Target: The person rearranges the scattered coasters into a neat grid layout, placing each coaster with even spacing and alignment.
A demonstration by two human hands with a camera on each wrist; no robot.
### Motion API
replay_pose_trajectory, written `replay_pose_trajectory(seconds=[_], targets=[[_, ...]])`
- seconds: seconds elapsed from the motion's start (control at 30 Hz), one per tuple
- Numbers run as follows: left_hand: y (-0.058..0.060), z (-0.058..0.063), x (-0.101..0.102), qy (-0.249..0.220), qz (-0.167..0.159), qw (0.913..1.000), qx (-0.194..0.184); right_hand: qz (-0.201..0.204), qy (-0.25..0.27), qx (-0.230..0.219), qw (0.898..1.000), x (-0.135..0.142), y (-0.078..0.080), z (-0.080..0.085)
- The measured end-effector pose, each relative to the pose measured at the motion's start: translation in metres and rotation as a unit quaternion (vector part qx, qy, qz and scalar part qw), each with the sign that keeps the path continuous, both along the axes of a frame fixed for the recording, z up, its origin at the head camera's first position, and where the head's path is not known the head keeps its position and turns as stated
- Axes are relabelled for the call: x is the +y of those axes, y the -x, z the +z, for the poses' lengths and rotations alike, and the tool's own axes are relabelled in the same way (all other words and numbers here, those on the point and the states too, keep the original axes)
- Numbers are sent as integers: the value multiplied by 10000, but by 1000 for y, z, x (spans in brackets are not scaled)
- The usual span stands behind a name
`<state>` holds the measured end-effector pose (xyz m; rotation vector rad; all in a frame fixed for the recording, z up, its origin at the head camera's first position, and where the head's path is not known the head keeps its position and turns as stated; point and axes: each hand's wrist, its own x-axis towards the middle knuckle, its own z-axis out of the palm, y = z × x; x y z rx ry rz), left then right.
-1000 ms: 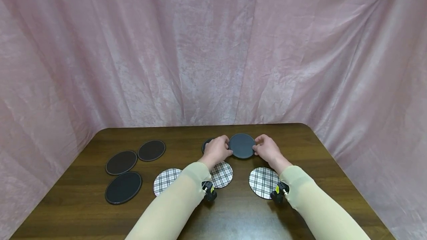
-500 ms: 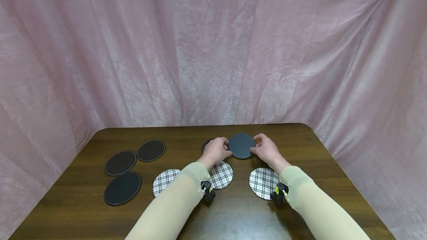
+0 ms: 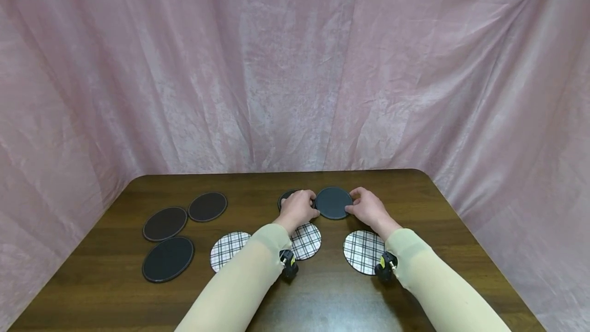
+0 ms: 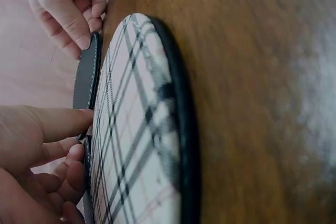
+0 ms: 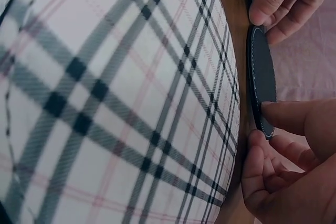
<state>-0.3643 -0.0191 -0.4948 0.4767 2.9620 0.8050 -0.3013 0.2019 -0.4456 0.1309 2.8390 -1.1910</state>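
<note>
The left hand (image 3: 296,210) and right hand (image 3: 370,210) pinch the round dark stitched coaster (image 3: 334,203) by opposite sides, near the far edge of the table (image 3: 332,291), well apart from its right edge.

Round coaster (image 3: 334,203), black, leather-like, thin, pale stitching along the rim; dark face upward, near the far edge of the wooden counter (image 3: 258,193); rim pinched between left hand (image 3: 296,210) and right hand (image 3: 369,209), on opposite sides
</note>
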Motion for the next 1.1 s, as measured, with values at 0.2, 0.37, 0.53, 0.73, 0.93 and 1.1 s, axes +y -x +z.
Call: replay_pose_trajectory(seconds=[0.2,0.37,0.53,0.73,0.93,1.1], targets=[[-2,3,1,-27,16,10000,33,96,-186,-9,9998,1,1,3],[-3,4,1,-29,42,10000,44,147,-318,44,9994,1,2,2],[-2,4,3,154,75,9998,122,260,-460,207,9984,0,-1,4],[-2,6,5,244,18,9996,-150,359,-583,212,9974,3,-1,6],[-14,20,5,356,-23,9993,-122,478,-645,383,9960,11,8,-7],[-13,19,6,480,-51,9988,12,385,-660,228,9968,10,11,-8]])
